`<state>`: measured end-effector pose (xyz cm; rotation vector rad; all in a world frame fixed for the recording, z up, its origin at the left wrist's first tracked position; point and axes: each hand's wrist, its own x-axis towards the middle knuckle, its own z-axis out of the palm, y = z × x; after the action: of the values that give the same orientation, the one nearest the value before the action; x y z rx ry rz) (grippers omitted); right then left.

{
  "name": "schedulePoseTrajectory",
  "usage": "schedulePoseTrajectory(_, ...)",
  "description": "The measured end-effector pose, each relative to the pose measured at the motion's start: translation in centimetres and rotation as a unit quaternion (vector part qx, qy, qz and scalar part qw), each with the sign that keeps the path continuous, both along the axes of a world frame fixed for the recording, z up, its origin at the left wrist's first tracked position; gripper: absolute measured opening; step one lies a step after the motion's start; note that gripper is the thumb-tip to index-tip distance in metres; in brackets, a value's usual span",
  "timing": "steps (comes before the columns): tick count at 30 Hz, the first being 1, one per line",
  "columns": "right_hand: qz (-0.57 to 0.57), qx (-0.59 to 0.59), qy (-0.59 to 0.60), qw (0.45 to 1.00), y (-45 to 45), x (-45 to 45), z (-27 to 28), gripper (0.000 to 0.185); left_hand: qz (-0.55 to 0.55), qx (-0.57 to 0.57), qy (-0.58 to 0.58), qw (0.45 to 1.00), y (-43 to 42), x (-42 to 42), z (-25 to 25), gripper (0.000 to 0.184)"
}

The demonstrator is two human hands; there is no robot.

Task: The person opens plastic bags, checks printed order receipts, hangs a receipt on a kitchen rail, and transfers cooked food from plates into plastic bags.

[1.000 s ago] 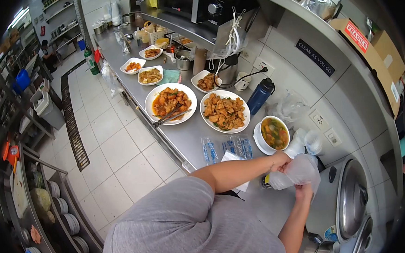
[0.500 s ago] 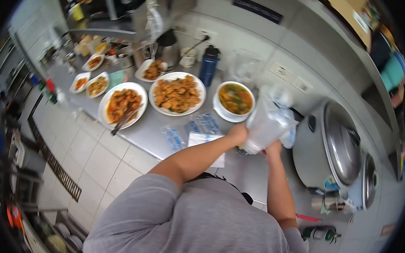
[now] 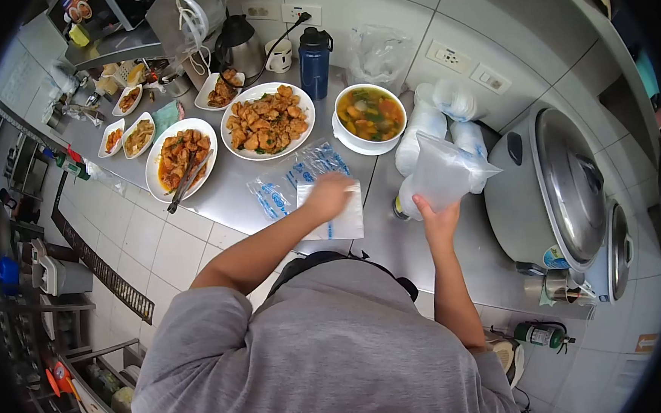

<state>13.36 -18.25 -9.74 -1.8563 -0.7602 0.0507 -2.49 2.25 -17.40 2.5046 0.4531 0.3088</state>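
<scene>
My right hand (image 3: 439, 221) grips a clear plastic bag (image 3: 446, 171) near its bottom, thumb against the film; the bag stands puffed up. Motion blurs my left hand (image 3: 330, 197), and its fingers cannot be made out. It is over a stack of white sheets or flat bags (image 3: 344, 219) on the steel counter. Beside that stack lie flat clear packets with blue print (image 3: 273, 202). A small dark-lidded jar (image 3: 399, 207) is partly hidden behind the held bag. Stacked plastic cups or lids (image 3: 420, 125) stand beyond it.
Behind my hands are a soup bowl (image 3: 371, 115), a plate of fried pieces (image 3: 244, 147) and a saucy dish with tongs (image 3: 185, 182). A blue bottle (image 3: 314, 63) stands by the wall. A large lidded cooker (image 3: 516, 203) occupies the right side.
My left hand has left the plastic bag and moved left over the white stack. The bag remains in my right hand, now puffed upright. The view has shifted slightly.
</scene>
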Motion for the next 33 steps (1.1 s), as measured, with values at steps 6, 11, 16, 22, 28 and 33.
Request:
schedulePoseTrajectory(6, -0.100, -0.023, 0.244, 0.964, -5.1, -3.9, -7.6, 0.056, 0.067, 0.077, -0.082, 0.991, 1.4, -6.9, -3.6, 0.014)
schedulePoseTrajectory(11, 0.099, -0.129, 0.256, 0.953, -3.2, -6.7, -4.9, 0.027, 0.055, 0.134, -0.156, 0.977, 1.4, -5.8, -0.4, 0.012)
schedulePoseTrajectory(16, 0.227, -0.116, -0.184, 0.949, 8.1, -6.7, -2.8, 0.034, 0.041, -0.033, -0.130, 0.990, 2.2, -5.3, 0.1, 0.013)
schedulePoseTrajectory(22, 0.265, -0.254, -0.103, 0.925, 11.3, -6.2, -5.6, 0.025, 0.130, -0.228, -0.177, 0.949, 4.0, -5.8, -0.2, 0.015)
schedulePoseTrajectory(28, 0.240, -0.104, -0.281, 0.923, 11.1, -8.7, -0.2, 0.012, 0.118, -0.331, -0.204, 0.914, 4.0, -6.2, 1.6, 0.014)
schedulePoseTrajectory(33, 0.162, -0.147, -0.092, 0.971, 9.0, -11.7, 3.9, 0.005, 0.042, -0.440, -0.258, 0.859, 2.7, -6.4, 6.4, 0.013)
